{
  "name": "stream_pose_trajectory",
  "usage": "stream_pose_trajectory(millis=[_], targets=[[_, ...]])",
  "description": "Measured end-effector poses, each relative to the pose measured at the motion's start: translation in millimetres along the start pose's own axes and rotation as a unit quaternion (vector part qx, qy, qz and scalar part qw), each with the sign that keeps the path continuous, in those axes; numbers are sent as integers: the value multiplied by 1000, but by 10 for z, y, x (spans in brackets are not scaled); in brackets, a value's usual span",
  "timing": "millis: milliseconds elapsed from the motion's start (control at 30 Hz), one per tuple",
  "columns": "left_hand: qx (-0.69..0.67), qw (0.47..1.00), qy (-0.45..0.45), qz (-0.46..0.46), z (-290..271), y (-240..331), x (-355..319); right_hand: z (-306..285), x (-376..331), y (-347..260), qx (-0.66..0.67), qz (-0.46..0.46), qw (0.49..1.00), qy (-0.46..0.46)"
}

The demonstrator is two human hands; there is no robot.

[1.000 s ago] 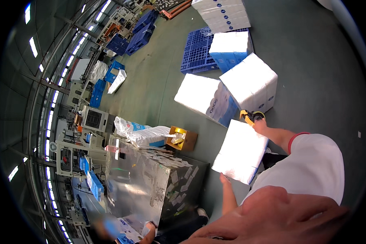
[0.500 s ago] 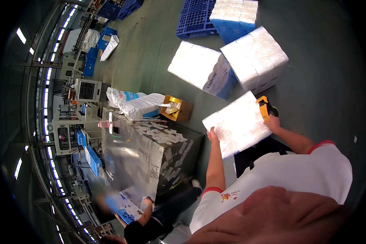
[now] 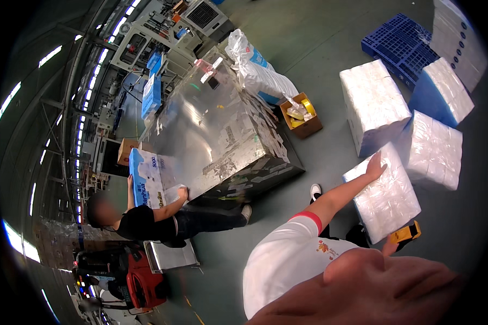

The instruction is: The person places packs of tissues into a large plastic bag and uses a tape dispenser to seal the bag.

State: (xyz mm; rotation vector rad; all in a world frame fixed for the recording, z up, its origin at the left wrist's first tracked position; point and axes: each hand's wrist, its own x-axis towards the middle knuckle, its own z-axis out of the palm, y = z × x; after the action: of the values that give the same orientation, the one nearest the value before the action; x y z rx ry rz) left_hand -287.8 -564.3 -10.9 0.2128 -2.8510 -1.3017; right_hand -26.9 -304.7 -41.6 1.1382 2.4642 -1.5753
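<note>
A plastic-wrapped white pack (image 3: 387,197) stands in front of my body, tilted in the view. My left hand (image 3: 375,167) lies on its upper face near the far-left edge, fingers stretched out. At the pack's near-right side my right hand (image 3: 389,247), partly hidden, is closed on a yellow and black tape dispenser (image 3: 406,233). Beyond are more wrapped packs: a white one (image 3: 375,103), another white one (image 3: 435,149) close behind mine, and one with a blue side (image 3: 444,89).
A blue plastic pallet (image 3: 398,46) lies at the far right. Left stands a metal-topped table (image 3: 192,130), with white sacks (image 3: 263,76) and a tape-filled cardboard box (image 3: 307,127) beyond. A co-worker (image 3: 152,222) handles a blue-and-white package (image 3: 149,176); a red vehicle (image 3: 143,279) is behind them.
My view has swung left, bringing more of the co-worker and the red vehicle in. My left hand has gone from the pack's edge onto its upper face; the tape dispenser is now lower beside the pack.
</note>
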Motion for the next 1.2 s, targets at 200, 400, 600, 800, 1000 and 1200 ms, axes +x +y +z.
stream_pose_trajectory(millis=[200, 400, 600, 800, 1000, 1200], targets=[[-257, 861, -424, -115, -969, -186, -927, 1068, -947, -1666, 87, -150, 975, -138], [-558, 751, -279, -218, -2863, -1360, -1187, 2815, -1957, -2725, -21, -297, 851, -432], [-582, 780, 19, -230, -4251, -2302, -1216, 3949, -2506, -3502, -197, -556, 699, -404], [158, 901, 245, -322, -5370, -3069, -861, 4274, -2025, -3623, -249, -509, 704, -428], [288, 840, 280, -365, -5372, -3767, -797, 4709, -1410, -3790, -346, -471, 660, -472], [331, 792, 352, -373, -5432, -3551, -511, 5503, -408, -4481, -310, -414, 731, -446]])
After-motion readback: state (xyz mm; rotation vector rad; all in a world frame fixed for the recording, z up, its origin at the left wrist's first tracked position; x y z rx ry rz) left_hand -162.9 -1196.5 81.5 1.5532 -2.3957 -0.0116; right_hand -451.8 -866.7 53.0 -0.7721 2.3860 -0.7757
